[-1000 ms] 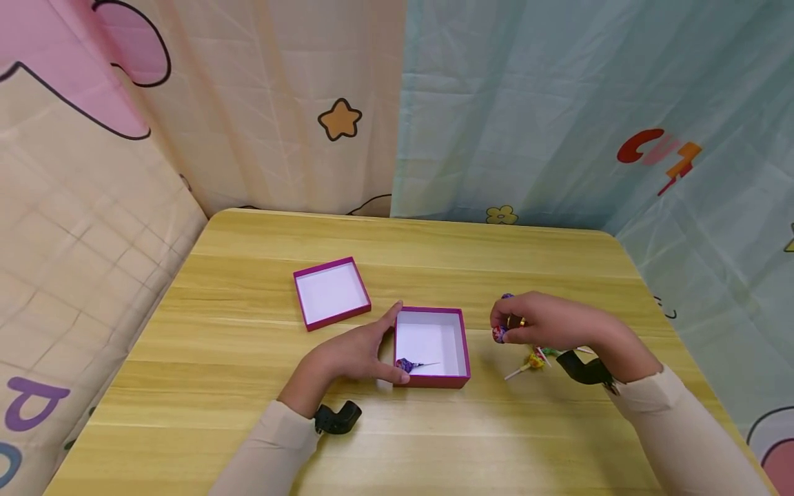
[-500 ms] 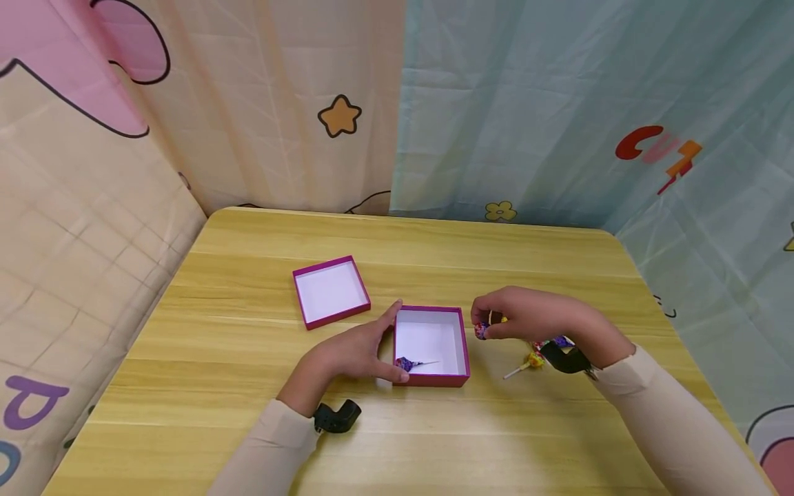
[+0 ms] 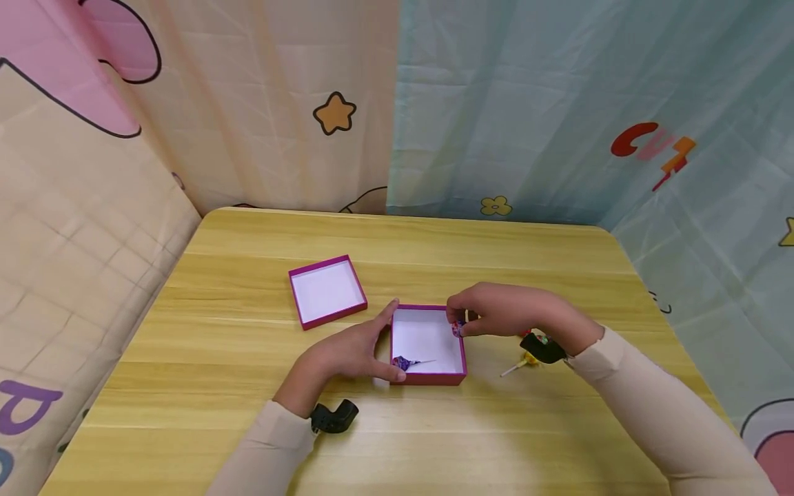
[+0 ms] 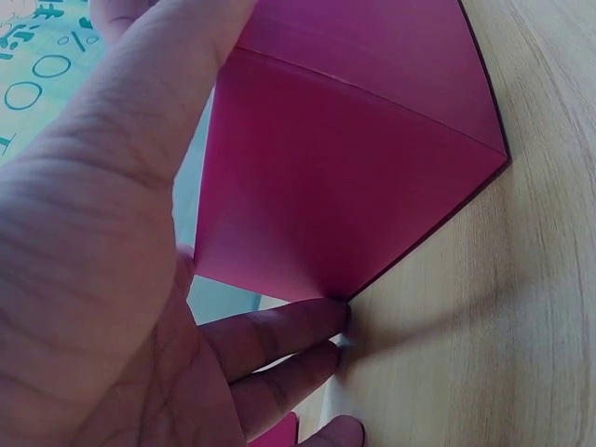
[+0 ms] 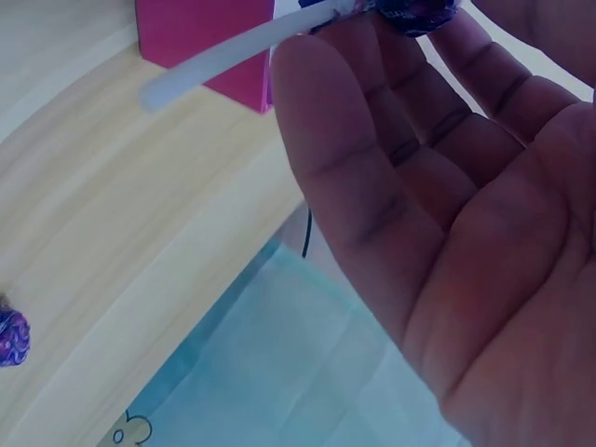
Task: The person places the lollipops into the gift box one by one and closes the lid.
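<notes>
A square magenta box (image 3: 434,379) with a white inside stands open on the table. One purple-wrapped lollipop (image 3: 402,363) lies in its near left corner. My left hand (image 3: 347,351) grips the box's left side, thumb at the near corner and fingers along the far one; the left wrist view shows its fingers (image 4: 279,335) against the magenta wall (image 4: 307,177). Over the box's right rim, my right hand (image 3: 509,310) pinches a second wrapped lollipop (image 3: 457,328). In the right wrist view its white stick (image 5: 233,56) points away from the hand (image 5: 447,186).
The box lid (image 3: 329,293) lies with its white inside up, behind and left of the box. To the right, a yellow lollipop (image 3: 528,359) and other candies are partly hidden under my right wrist. Patterned curtains (image 3: 496,103) hang behind the table (image 3: 248,241).
My right hand has moved left with the pinched lollipop, from beside the loose candies to the box's right rim. The left hand has stayed on the box.
</notes>
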The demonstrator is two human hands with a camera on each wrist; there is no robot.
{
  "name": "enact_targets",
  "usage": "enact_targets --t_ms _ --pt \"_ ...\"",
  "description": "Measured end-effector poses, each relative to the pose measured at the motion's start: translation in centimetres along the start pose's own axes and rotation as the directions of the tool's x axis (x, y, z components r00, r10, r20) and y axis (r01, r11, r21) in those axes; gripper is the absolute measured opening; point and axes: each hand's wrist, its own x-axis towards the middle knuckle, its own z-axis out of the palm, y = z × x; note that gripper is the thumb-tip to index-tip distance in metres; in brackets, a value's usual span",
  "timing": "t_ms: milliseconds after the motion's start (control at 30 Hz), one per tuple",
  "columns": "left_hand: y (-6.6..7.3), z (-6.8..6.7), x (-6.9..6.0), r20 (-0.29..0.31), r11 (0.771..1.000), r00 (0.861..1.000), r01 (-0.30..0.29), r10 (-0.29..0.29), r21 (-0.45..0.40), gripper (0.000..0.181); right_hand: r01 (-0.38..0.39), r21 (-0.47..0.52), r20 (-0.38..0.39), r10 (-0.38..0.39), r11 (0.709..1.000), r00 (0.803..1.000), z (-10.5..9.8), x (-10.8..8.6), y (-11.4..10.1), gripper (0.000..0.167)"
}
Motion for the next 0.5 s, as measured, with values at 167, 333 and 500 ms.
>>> enact_targets --t_ms 167,333,500 --pt "0.0 0.1 0.2 0.001 1.0 1.0 -0.006 0.006 0.004 0.126 0.009 -0.023 0.022 -0.009 1.0 1.0 0.1 1.0 -0.6 0.008" --pt "-0.1 -0.1 0.1 0.004 1.0 1.0 -0.009 0.009 0.0 0.126 0.06 -0.044 0.02 -0.059 0.997 0.998 -0.1 1.8 -1.2 0.008" --pt "-0.1 -0.1 0.1 0.006 1.0 1.0 -0.023 0.023 0.002 0.125 0.078 -0.057 0.042 -0.076 0.995 0.996 -0.1 2.6 -2.0 0.007"
